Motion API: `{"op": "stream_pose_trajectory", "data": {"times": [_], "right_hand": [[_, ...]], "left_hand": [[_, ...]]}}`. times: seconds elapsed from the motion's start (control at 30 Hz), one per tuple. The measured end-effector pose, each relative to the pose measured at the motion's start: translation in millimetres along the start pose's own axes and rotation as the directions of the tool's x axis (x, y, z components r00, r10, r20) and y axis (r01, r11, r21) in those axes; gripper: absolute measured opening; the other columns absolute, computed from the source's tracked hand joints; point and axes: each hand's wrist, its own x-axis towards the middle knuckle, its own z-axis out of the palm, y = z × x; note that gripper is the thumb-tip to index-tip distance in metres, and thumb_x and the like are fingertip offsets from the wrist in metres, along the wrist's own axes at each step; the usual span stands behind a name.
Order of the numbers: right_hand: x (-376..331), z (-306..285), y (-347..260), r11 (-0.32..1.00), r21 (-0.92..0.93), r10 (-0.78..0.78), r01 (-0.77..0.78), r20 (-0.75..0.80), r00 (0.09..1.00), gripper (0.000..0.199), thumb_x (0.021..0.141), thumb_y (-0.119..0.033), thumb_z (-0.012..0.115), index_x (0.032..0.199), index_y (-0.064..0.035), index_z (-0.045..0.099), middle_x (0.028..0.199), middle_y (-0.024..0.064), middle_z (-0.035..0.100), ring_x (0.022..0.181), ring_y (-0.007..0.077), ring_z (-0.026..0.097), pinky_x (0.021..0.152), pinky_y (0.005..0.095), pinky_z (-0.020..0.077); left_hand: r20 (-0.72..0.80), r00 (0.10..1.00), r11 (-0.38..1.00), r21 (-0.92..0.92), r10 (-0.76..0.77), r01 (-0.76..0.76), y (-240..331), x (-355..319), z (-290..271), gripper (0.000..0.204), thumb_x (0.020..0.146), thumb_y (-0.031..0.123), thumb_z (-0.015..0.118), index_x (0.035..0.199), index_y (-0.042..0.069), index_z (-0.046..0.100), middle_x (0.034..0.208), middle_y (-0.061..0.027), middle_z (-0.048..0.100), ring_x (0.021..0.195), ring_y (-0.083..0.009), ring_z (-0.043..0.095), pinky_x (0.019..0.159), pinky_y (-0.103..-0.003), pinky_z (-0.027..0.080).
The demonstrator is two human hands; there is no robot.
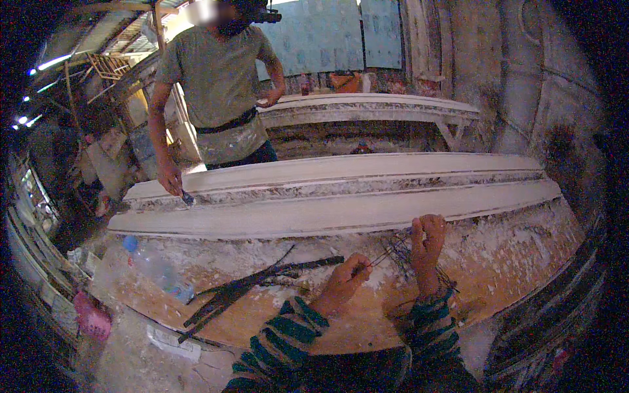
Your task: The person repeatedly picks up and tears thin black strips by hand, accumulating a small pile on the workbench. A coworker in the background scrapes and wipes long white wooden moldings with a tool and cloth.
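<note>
Low over the worktable, my left hand [346, 281] is closed in a pinch on thin dark strands [388, 254], whether wire or fibre I cannot tell. These run up to the right toward my right hand [427, 245], which is raised with its fingers closed, seemingly on the same strands. A loose tangle of similar strands [447, 280] lies beside my right wrist. Flat dark strips [239, 288] lie crossed on the table left of my left hand, one end reaching close to its fingers.
Two long white moulded panels [295, 216] span the table [517, 262] beyond my hands. Across them, a person [223, 85] holds a small dark tool [188, 198] against the panels' left end. A clear bottle with a blue cap [154, 265] lies at left. Behind stands another bench [367, 108].
</note>
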Motion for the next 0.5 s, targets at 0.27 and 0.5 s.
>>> {"op": "stream_pose_trajectory", "data": {"times": [0.27, 0.5], "right_hand": [[2.3, -12.2, 24.6, 0.887, 0.337, 0.381, -0.316, -0.148, 0.912, 0.023, 0.091, -0.014, 0.055, 0.071, -0.004, 0.049, 0.07, 0.0027, 0.046, 0.069, 0.0141, 0.041, 0.064, 0.0291, 0.0353], [8.5, -28.0, 58.3, 0.825, 0.456, 0.511, -0.334, -0.351, 0.785, 0.015, 0.09, -0.015, 0.056, 0.082, -0.003, 0.057, 0.081, 0.0023, 0.054, 0.079, 0.0134, 0.049, 0.077, 0.0289, 0.0397]], "left_hand": [[-0.039, 0.999, 0.968, 0.251, 0.014, -0.003, 10.7, -1.3, 0.1, 0.015, 0.089, 0.018, 0.058, 0.096, 0.005, 0.056, 0.074, -0.0042, 0.058, 0.066, -0.0114, 0.051, 0.06, -0.028, 0.043], [0.103, 0.994, 0.908, 0.413, 0.028, -0.069, 16.4, -4.3, -0.8, 0.016, 0.086, 0.019, 0.061, 0.092, 0.004, 0.06, 0.075, -0.0082, 0.06, 0.064, -0.0173, 0.055, 0.06, -0.031, 0.046]]}}
